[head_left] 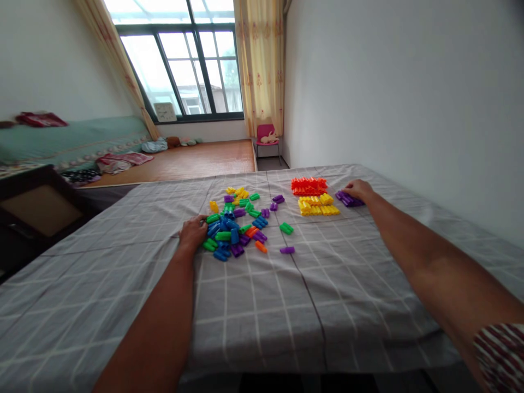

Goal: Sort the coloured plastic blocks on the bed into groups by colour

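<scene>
At the right, my right hand [359, 189] is closed, its fingers pinched over a small row of purple plastic building blocks [347, 200] on the cloth. My left hand [194, 231] rests on the table at the left edge of a mixed pile, fingers reaching towards a green block [213, 218]. That pile holds blue blocks [229, 222] along with green, purple, yellow and orange ones. Between the hands stand a stacked row of red-orange blocks [309, 186] and, nearer me, stacked yellow blocks [318, 206].
A grey checked cloth [254, 305] covers the table. Loose on it lie a green block [286, 228], a purple block [287, 250] and an orange block [261, 247]. Beyond are a wooden platform [204, 155], a pink chair [267, 134] and a white wall [401, 87] at the right.
</scene>
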The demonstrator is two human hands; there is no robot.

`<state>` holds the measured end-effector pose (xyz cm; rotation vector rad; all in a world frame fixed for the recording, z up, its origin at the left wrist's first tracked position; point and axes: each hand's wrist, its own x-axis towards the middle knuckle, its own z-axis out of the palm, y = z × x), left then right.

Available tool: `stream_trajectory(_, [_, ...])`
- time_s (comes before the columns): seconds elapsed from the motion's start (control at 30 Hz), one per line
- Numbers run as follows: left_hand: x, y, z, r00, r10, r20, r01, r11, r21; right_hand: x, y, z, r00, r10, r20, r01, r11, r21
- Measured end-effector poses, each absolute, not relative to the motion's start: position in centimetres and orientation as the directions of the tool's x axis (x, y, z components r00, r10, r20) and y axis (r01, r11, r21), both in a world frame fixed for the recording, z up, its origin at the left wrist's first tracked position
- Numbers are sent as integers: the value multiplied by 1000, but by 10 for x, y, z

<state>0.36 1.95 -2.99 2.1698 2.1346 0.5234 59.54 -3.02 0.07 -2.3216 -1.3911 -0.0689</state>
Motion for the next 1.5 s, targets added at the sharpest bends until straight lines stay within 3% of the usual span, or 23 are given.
stream_trajectory(0.23, [9, 17, -30, -41, 975, 220, 953, -28, 301, 546, -14, 25, 372, 849, 374, 914, -266, -307])
stream_trajectory(0.37, [11, 15, -31, -43, 974, 222, 948, -30, 318, 453, 10, 35, 48, 909, 413, 960, 72, -269])
stream_trajectory(0.5, [12, 13, -31, -52, 975, 215, 937, -27, 349, 341, 19, 29, -362, 867, 342, 870, 446, -210])
stream_trajectory(0.63, [13, 9, -32, -44, 976, 214, 926, -40, 375, 260, 26, 12, -496, 830, 255, 843, 531, -88])
stream_trajectory(0.73, [14, 8, -32, -49, 976, 214, 922, -38, 384, 233, 30, 3, -466, 863, 195, 871, 486, -71])
stream_trajectory(1.03, [14, 11, -30, -41, 975, 220, 938, -39, 346, 242, 15, 6, -393, 909, 136, 879, 415, -235])
stream_trajectory(1.13, [11, 13, -30, -30, 975, 222, 941, -47, 334, 251, 9, 8, -387, 904, 183, 857, 426, -289])
stream_trajectory(1.23, [7, 15, -30, -14, 974, 225, 945, -61, 322, 284, 6, 18, -385, 870, 307, 763, 488, -425])
stream_trajectory(1.37, [5, 17, -28, -4, 975, 220, 952, -64, 300, 385, -4, 32, -146, 912, 384, 660, 379, -648])
stream_trajectory(1.5, [5, 18, -26, -10, 977, 212, 961, -50, 272, 520, -24, 22, 301, 869, 394, 644, 120, -755])
